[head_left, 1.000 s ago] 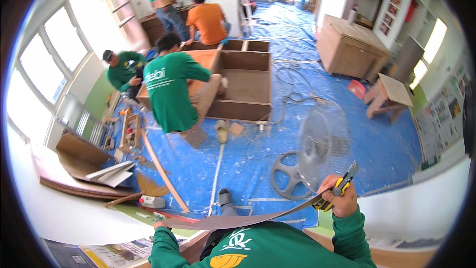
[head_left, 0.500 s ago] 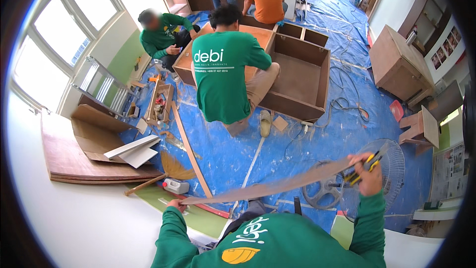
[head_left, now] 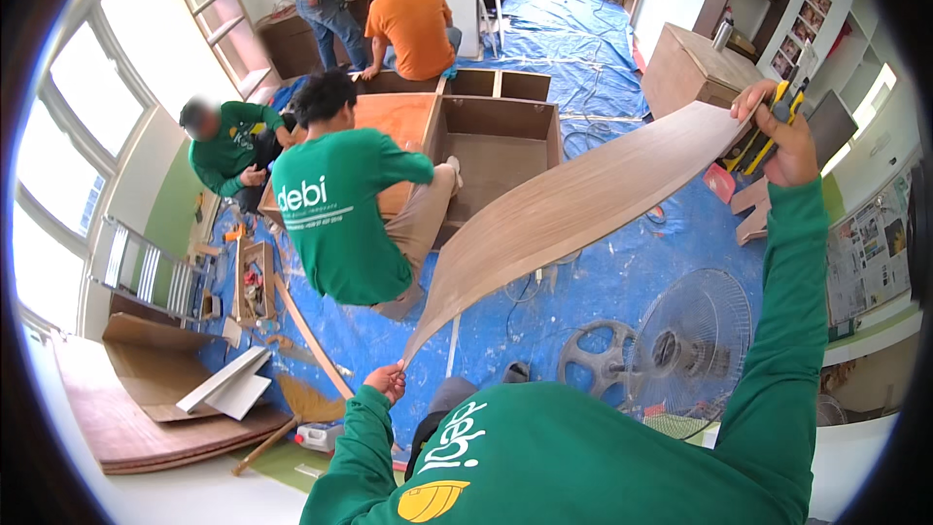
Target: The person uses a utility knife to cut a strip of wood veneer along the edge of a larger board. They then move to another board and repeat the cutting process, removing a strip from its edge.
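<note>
A long, thin strip of wood veneer (head_left: 583, 219) stretches slantwise in front of me, bowed and twisted, its broad grained face showing. My left hand (head_left: 386, 382) pinches its narrow-looking near end, low and left. Up at the right, my right hand (head_left: 792, 144) grips the far end between thumb and fingers. The same hand also holds yellow-and-black cutting tools (head_left: 762, 156) that look like utility knives; the fingers partly cover them. Neither end of the strip rests on anything but my hands.
Below the strip stands a fan with a wire cage (head_left: 692, 355). A person in green (head_left: 340, 214) sits beside an open brown cabinet frame (head_left: 496, 146); others work behind. Boards (head_left: 170, 442), a broom (head_left: 311, 399) and a toolbox (head_left: 255, 282) lie left on blue sheeting.
My right hand has risen with its end of the veneer, turning the strip's broad face into view. The left hand keeps its end. My view has shifted right.
</note>
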A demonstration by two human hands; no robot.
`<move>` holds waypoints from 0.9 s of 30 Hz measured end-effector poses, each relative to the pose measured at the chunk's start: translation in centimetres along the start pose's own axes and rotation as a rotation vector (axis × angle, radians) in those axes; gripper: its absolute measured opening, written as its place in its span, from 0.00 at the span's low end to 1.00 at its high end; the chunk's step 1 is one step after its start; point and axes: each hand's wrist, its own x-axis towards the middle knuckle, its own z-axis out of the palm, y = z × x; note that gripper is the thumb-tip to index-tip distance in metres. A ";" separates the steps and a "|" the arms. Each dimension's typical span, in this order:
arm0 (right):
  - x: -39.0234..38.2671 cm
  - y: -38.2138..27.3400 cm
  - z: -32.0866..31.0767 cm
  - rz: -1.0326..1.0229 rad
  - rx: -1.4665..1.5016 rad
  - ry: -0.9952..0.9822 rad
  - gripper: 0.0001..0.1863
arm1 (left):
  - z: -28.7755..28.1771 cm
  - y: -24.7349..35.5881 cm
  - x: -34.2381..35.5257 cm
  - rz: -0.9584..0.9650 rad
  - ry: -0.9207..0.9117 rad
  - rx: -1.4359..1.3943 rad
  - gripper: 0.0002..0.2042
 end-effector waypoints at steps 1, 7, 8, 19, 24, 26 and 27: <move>0.8 0.8 -1.7 0.040 -0.029 0.062 0.10 | 1.2 0.9 0.2 -0.026 -0.045 0.016 0.11; 4.9 8.3 -15.1 0.252 -0.017 0.241 0.16 | 10.8 5.7 3.6 -0.067 -0.096 0.200 0.13; 5.2 9.2 -16.5 0.256 -0.055 0.296 0.17 | 12.7 6.7 4.6 -0.089 -0.111 0.237 0.14; 3.4 12.5 -30.5 0.379 -0.290 0.688 0.17 | 35.0 17.7 20.8 -0.303 -0.365 0.757 0.19; -1.0 11.9 -35.8 0.380 -0.373 0.983 0.18 | 46.4 23.4 23.9 -0.260 -0.330 0.872 0.18; -2.6 12.5 -37.0 0.402 -0.509 1.084 0.20 | 49.8 24.5 25.2 -0.222 -0.306 0.886 0.17; -3.8 12.6 -38.1 0.412 -0.515 1.114 0.20 | 51.9 24.8 25.7 -0.223 -0.300 0.891 0.15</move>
